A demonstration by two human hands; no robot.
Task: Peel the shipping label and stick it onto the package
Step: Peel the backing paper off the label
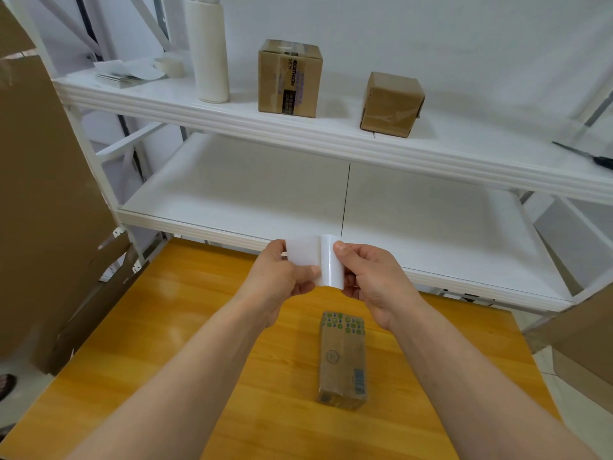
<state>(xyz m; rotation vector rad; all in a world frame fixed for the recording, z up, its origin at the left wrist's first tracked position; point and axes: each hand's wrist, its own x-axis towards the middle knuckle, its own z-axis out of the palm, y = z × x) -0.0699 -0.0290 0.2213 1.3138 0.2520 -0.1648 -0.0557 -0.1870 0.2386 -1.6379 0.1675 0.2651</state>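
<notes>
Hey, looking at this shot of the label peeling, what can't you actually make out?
Head view: any print on the shipping label; only blank white surfaces face the camera.
Head view: scissors, cut off by the right edge.
Head view: barcode digits on the package, too small.
Head view: cardboard sheet, cut off by the left edge.

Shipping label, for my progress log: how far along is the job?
Done: white paper shipping label is lifted. In hand: left hand pinches one layer, right hand curls the glossy layer away, partly peeled. Left: finish peeling, stick it on the long brown cardboard package on the yellow wooden table.
</notes>
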